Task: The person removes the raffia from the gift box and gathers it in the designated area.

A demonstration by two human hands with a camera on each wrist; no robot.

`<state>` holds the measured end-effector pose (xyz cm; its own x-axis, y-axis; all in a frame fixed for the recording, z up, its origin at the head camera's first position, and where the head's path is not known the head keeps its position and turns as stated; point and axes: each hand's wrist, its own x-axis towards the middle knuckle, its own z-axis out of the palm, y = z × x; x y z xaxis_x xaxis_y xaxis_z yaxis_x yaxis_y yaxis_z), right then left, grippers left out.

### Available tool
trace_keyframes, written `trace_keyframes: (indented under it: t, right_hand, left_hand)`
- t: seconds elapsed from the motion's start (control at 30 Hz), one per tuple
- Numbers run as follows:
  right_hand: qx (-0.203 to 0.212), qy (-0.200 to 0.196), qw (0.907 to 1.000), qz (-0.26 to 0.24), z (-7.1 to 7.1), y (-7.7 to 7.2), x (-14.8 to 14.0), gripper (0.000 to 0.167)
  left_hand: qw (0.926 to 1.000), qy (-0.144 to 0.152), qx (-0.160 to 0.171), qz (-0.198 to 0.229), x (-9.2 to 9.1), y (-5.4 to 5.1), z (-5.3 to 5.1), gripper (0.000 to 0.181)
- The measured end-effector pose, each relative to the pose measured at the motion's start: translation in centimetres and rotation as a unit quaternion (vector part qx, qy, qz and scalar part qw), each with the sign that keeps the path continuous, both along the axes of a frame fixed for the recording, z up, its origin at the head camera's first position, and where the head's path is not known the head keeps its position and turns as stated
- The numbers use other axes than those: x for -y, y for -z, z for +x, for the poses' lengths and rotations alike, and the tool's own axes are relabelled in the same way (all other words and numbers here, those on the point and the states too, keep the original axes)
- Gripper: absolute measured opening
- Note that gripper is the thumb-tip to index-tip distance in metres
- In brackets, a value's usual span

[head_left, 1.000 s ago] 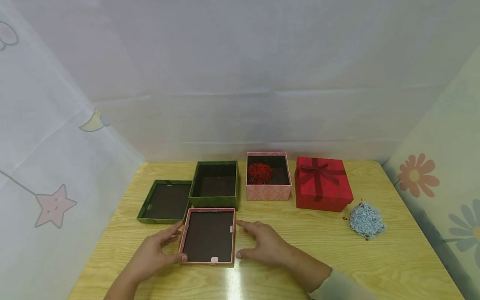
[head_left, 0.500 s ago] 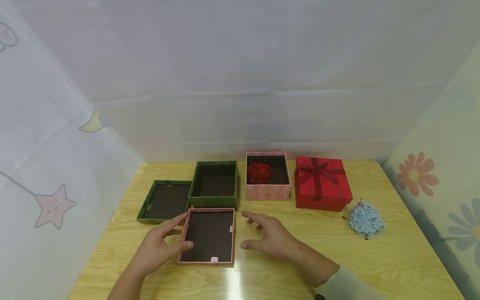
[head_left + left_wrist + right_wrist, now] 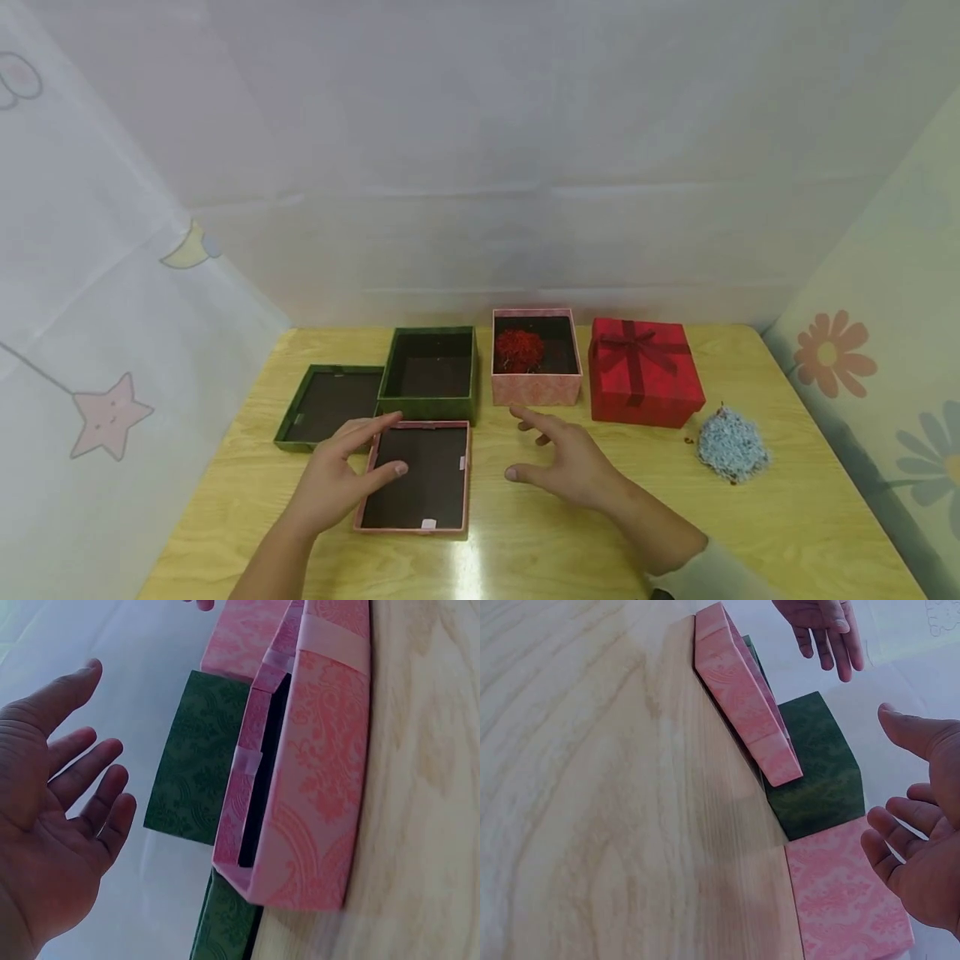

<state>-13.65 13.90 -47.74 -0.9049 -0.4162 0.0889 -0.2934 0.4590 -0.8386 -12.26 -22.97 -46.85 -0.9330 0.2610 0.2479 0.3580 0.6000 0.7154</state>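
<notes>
My left hand (image 3: pixel 326 483) is raised over the left edge of an upturned pink box lid (image 3: pixel 423 487), its fingers extended and holding nothing. In the left wrist view a gap shows between that hand (image 3: pixel 56 825) and the patterned pink lid (image 3: pixel 315 765). To the right of the lid, my right hand (image 3: pixel 573 467) hovers above the table with thumb and fingers spread, touching nothing. The nearest thing beyond it is a pink box (image 3: pixel 536 389), which has a clump of red shredded paper (image 3: pixel 519 350) inside. Behind the lid stands a green box (image 3: pixel 427 407) without its cover.
Left of the green box lies an upturned green lid (image 3: pixel 330 408). A red gift box (image 3: pixel 645 371) with a dark ribbon bow stands closed at the back right. In front of it is a heap of pale blue shredded paper (image 3: pixel 732 444). Everything sits on a wooden table (image 3: pixel 570 558).
Both hands have left the sides of the pink lid. The left rose and moved forward over its edge; the right went forward and to the right. The lid stays practically in place.
</notes>
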Motion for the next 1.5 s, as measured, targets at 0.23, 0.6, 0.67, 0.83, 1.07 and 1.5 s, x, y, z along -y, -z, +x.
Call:
trace_keyframes:
  t: [0.23,0.6,0.67,0.83,1.07,1.5]
  right_hand:
    - [-0.041,0.029,0.9987,0.011,-0.4,-0.6,-1.0,0.083]
    - [-0.096,0.053,0.9936,0.028,-1.7,-2.2,-2.3,0.081]
    - [-0.105,0.053,0.9926,0.028,-2.0,-2.5,-2.5,0.080]
    - [-0.114,0.057,0.9913,0.033,-2.8,-3.1,-2.8,0.080]
    - [-0.114,0.078,0.9891,0.051,-4.1,-3.8,-3.1,0.081]
    - [-0.104,0.073,0.9909,0.043,-7.2,-3.6,-3.8,0.075]
  left_hand:
    - [0.9995,0.005,-0.008,0.030,-1.2,-0.3,-1.2,0.065]
    - [0.9995,0.006,-0.016,0.026,-3.4,-1.1,-3.7,0.063]
    - [0.9996,0.004,-0.014,0.025,-3.9,-1.4,-4.1,0.062]
    - [0.9993,0.007,-0.015,0.034,-5.3,-1.9,-5.4,0.057]
    - [0.9992,0.007,-0.026,0.031,-7.2,-2.3,-7.4,0.050]
    - [0.9996,0.017,-0.007,0.023,-9.8,-2.6,-10.0,0.045]
